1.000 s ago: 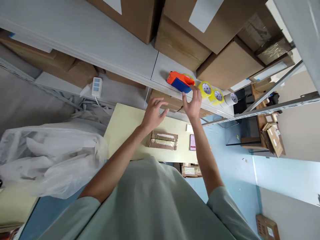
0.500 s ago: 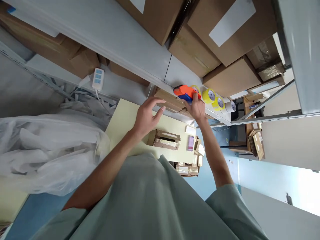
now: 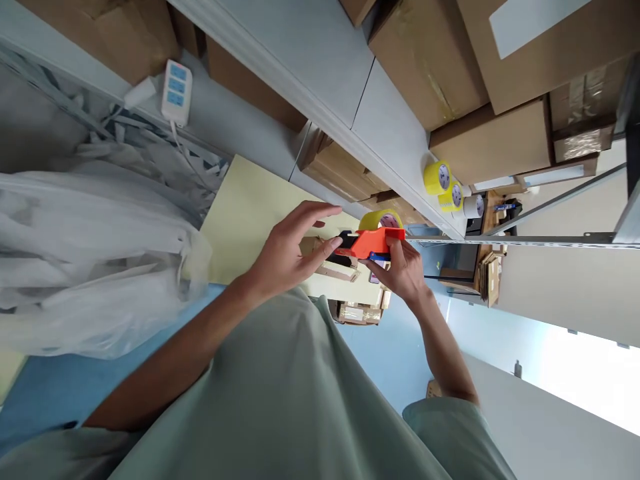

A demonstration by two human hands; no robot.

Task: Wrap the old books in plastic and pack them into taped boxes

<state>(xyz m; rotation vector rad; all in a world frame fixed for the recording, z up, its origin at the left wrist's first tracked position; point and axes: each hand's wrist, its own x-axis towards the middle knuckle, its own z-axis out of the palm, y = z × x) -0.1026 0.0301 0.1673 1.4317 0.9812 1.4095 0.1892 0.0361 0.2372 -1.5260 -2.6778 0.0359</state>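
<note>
My right hand point(image 3: 403, 270) is closed around a tape dispenser point(image 3: 367, 243), which has an orange body, a black front end and a blue part below. A yellow tape roll point(image 3: 370, 220) sits on the dispenser. My left hand point(image 3: 287, 250) is open, its fingers apart, beside the black end; the thumb tip is at that end, and I cannot tell if it touches. Behind and below the hands, a cardboard box point(image 3: 336, 269) lies on the pale yellow table point(image 3: 240, 220), partly hidden.
Yellow tape rolls point(image 3: 437, 177) and a white roll point(image 3: 473, 207) stand on the grey shelf point(image 3: 387, 127) beside large cardboard boxes point(image 3: 425, 60). A white power strip point(image 3: 177, 93) hangs at the left above crumpled plastic sheeting point(image 3: 95, 260). Small boxes point(image 3: 360, 313) are stacked past the table.
My right hand has brought the tape dispenser away from the shelf edge, down toward my body. My left hand has stayed open and is now beside the dispenser's black end.
</note>
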